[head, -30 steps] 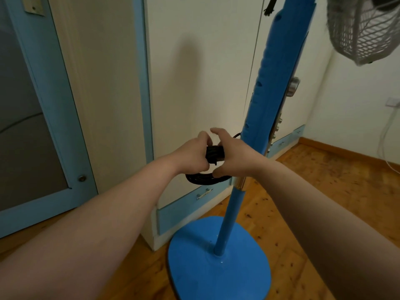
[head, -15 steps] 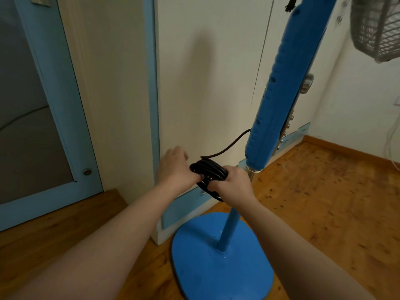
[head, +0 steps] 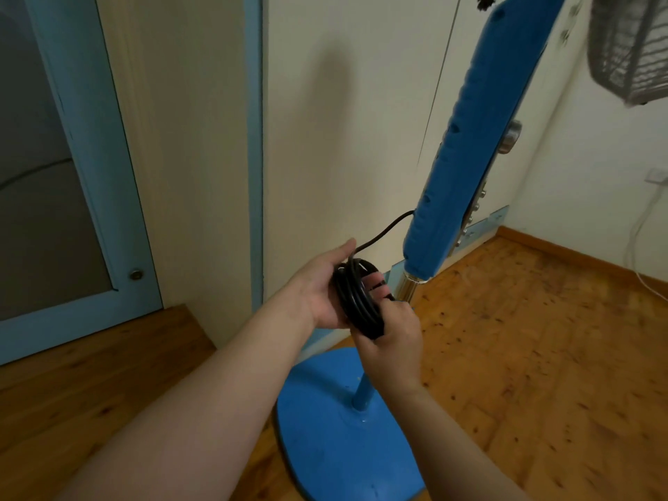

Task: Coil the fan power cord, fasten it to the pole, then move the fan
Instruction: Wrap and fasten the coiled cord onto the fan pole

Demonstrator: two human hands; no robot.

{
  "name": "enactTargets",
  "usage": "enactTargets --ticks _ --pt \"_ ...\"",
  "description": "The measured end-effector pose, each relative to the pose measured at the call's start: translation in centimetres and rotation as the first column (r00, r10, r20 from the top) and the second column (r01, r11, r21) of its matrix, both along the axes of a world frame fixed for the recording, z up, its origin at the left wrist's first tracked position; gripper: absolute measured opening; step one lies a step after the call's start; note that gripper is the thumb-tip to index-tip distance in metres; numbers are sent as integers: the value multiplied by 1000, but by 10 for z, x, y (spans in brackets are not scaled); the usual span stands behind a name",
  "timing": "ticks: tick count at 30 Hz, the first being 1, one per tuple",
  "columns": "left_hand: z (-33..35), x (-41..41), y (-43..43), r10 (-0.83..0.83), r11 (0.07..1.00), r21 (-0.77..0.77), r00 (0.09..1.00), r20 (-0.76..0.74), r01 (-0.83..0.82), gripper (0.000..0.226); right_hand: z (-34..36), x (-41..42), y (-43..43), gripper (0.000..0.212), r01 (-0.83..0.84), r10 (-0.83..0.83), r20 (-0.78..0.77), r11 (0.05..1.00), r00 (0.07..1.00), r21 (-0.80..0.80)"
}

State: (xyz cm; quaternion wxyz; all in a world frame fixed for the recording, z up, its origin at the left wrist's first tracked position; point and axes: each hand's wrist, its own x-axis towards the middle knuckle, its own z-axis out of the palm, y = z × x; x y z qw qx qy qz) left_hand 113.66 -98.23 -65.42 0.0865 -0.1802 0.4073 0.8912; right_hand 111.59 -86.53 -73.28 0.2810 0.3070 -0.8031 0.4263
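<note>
Gripping the cord coil (head: 356,301), left hand (head: 318,291) and right hand (head: 394,338) had lowered it, pole (head: 407,288) just beyond them; fastening looked next.

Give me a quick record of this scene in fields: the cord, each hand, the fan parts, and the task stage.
cord coil: black loops, held near the fan pole, not fastened to it
loose strand: runs from the coil up to the pole's blue housing
left hand: fingers through the coil, thumb above it
right hand: grips the coil's lower end
fan base: blue, on the wooden floor
fan head: grille, upper right, partly cropped
task stage: coiled, fastening not done
</note>
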Motion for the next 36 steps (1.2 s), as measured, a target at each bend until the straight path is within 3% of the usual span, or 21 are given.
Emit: enactTargets --ticks 5,7,9,11,13,14,15,18,22,28,30,33,36 --pt "10 -3 4 42 993 -111 999 -31 -45 28 0 -11 6 33 -109 112 -25 989 993 101" --pt "9 -2 4 71 977 -196 994 -81 -86 25 -5 -11 8 44 -213 204 70 959 977 189" --pt "3 -1 2 73 926 -357 987 -146 -122 20 -2 -7 11 52 -294 250 250 943 935 154" --pt "-6 -1 0 51 832 -528 971 -232 -170 15 13 -6 7 50 -295 296 492 952 819 -80" --pt "-11 0 -1 6 733 -651 959 -284 -197 13 37 -12 1 36 -142 383 748 919 541 -368" --pt "-12 1 0 -21 695 -691 955 -296 -198 11 47 -16 2 29 -87 390 825 917 408 -390" --pt "-12 3 2 -45 667 -718 952 -304 -198 9 56 -20 2 25 -99 368 864 929 344 -356" --pt "-15 6 5 -98 604 -774 946 -308 -189 3 65 -35 -6 50 -159 338 881 940 332 -301" --pt "-19 6 5 -71 638 -740 940 -334 -214 7 76 -40 -15 52 -166 443 881 893 166 -418" --pt "-12 -4 -4 -146 597 -799 969 -198 -73 15 70 -39 -19 38 -109 471 835 881 282 -460" --pt "-4 -7 -3 -169 711 -703 968 -183 -9 21 71 -38 -17 34 -126 488 807 871 333 -474" --pt "6 -19 -2 -101 877 -479 989 -105 38 62 74 -38 -13 35 -192 488 780 873 391 -449" --pt "9 -26 8 44 859 -506 995 -92 -85 45 76 -40 -12 29 -206 434 751 900 498 -384"
